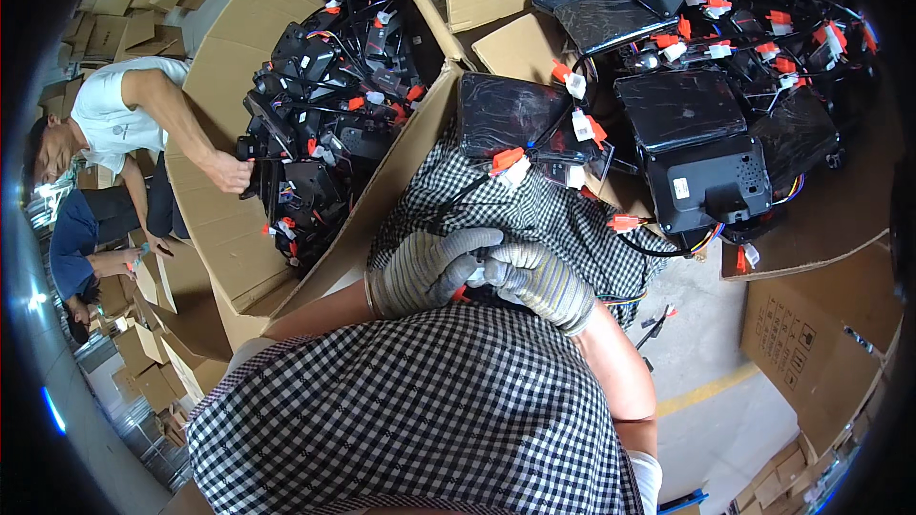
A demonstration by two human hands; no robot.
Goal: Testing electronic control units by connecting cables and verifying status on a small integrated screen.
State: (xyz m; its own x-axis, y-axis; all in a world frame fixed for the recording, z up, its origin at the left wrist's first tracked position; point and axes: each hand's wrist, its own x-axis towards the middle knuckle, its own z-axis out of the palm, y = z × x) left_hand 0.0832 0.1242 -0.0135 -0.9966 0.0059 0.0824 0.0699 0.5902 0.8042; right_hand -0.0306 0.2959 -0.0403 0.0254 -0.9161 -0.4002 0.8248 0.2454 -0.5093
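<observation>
Grey-striped work gloves cover both my hands, which meet above my lap. My left hand (420, 272) is closed, its thumb and fingers pinching close to a small white connector (474, 277). Pressed up to it from the other side, my right hand (549, 278) is also closed on this connector. A bit of red shows just below; the fingers hide most of the piece. Beyond my hands, a black film-wrapped display unit (510, 116) rests on my checked apron (401, 391). Its cable carries a red-and-white plug (509, 167).
On the left stands an open carton (215, 86) with a heap of black units (329, 124); a person's hand (229, 173) reaches into it. Another carton (811, 248) at the right holds more black units (706, 186). A loose cable (655, 326) lies on the floor.
</observation>
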